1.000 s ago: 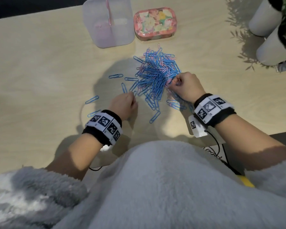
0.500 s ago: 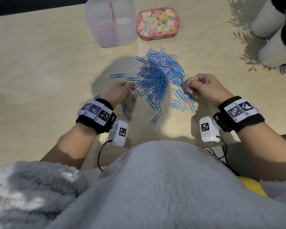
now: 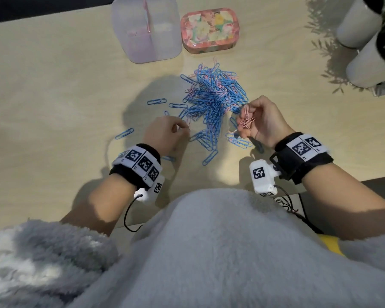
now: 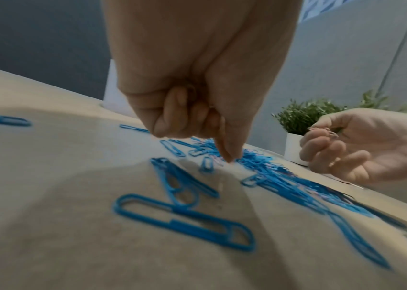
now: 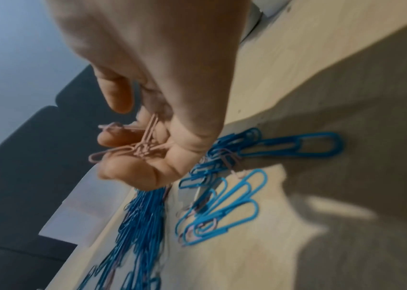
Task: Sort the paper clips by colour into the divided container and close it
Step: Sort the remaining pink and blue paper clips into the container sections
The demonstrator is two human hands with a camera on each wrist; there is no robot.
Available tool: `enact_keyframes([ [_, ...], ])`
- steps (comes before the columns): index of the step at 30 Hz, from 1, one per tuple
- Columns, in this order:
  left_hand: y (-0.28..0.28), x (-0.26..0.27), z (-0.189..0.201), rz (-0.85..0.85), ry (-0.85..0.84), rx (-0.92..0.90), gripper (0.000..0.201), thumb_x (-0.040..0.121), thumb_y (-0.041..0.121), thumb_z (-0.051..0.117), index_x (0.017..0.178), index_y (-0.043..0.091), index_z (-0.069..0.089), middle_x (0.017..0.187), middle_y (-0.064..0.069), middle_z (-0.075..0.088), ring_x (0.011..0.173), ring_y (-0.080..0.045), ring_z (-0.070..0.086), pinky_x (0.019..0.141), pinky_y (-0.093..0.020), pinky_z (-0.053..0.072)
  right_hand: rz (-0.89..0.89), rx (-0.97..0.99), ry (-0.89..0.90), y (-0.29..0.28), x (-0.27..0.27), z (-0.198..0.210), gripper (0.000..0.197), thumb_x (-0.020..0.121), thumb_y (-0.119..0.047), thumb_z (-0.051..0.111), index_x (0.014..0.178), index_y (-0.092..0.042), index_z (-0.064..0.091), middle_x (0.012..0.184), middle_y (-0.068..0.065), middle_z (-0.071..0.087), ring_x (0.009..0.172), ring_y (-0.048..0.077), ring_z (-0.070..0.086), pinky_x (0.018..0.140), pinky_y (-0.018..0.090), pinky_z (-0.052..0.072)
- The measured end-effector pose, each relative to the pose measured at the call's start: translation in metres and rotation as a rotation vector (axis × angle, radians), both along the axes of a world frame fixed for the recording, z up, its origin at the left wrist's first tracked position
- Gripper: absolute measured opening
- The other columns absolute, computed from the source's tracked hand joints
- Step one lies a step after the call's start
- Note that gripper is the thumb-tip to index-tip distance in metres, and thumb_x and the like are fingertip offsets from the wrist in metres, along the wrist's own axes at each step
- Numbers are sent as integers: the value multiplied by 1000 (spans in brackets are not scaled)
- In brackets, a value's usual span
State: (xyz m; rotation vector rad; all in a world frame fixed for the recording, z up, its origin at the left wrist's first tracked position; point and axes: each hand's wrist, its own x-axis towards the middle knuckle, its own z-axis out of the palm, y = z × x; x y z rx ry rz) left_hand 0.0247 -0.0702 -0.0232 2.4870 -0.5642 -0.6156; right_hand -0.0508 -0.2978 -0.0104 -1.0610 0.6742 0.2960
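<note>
Head view: a heap of blue and pink paper clips [image 3: 213, 101] lies mid-worktop [image 3: 53, 90], strays scattered beside it. The right hand [image 3: 261, 121] is raised beside the heap, fingers curled round several pink clips [image 3: 246, 121]. The left hand [image 3: 167, 134] is curled, fingertips down at the heap's left edge; whether it pinches a clip cannot be told. Behind stand the translucent divided container [image 3: 146, 30], open, and a floral lid [image 3: 209, 28].

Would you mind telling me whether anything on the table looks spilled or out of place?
Nothing is damaged. The paper clips lie in a loose mixed pile, several blue strays scattered left of it. The divided container stands open, its floral lid beside it.
</note>
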Motion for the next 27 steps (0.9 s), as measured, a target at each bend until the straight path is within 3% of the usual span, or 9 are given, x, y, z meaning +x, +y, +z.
enact_keyframes([
  [4,-2,12,0,164,-57,30,18,86,32,58,89,16,66,66,1,49,70,-20,49,62,-28,33,39,-226,-32,17,7,-6,38,91,-13,51,54,-8,42,43,3,53,30,16,46,44,23,31],
  [8,-23,11,3,67,-108,115,27,83,45,59,90,19,63,84,-3,58,81,-22,55,66,-29,36,228,-470,-86,32,18,-10,24,87,-16,61,65,-13,55,44,0,49,30,7,37,35,17,24],
  [11,-28,9,3,46,-158,150,20,81,38,62,93,22,64,97,-5,64,93,-25,59,68,-27,34,467,-987,-223,46,28,-9,9,82,-24,65,81,-15,68,57,-6,50,50,5,43,56,23,34],
  [12,-26,9,3,53,-156,146,19,81,36,63,94,22,64,98,-5,64,94,-25,59,68,-27,34,520,-1114,-253,52,32,-7,13,81,-26,65,90,-18,69,64,-6,54,59,9,49,63,25,35],
  [14,-19,10,1,67,-131,139,17,81,34,63,93,22,64,96,-5,64,93,-26,60,69,-28,37,642,-1306,-276,59,41,-8,27,82,-30,63,108,-22,64,88,1,66,86,19,60,73,29,40],
  [16,-11,11,0,81,-105,139,14,81,33,63,91,23,63,91,-3,63,91,-26,60,68,-29,37,758,-1430,-265,61,49,-12,28,86,-28,58,113,-22,59,105,7,67,102,28,60,80,34,43],
  [18,-6,11,-1,75,-86,143,13,83,32,62,90,22,63,92,-2,64,92,-26,60,69,-29,37,748,-1455,-221,53,54,-13,19,87,-24,56,104,-19,60,105,8,67,100,31,59,77,35,43],
  [21,0,13,-3,55,-45,143,14,85,31,60,92,19,62,93,-1,61,91,-23,57,71,-29,37,614,-1406,-159,36,56,-12,12,86,-25,58,94,-18,63,97,4,67,94,25,59,74,31,41],
  [27,9,13,-9,55,24,114,8,86,29,56,85,21,52,82,2,52,78,-19,48,67,-29,33,346,-1163,-105,13,57,-14,4,78,-17,62,75,-19,65,61,0,52,56,15,46,63,30,39],
])
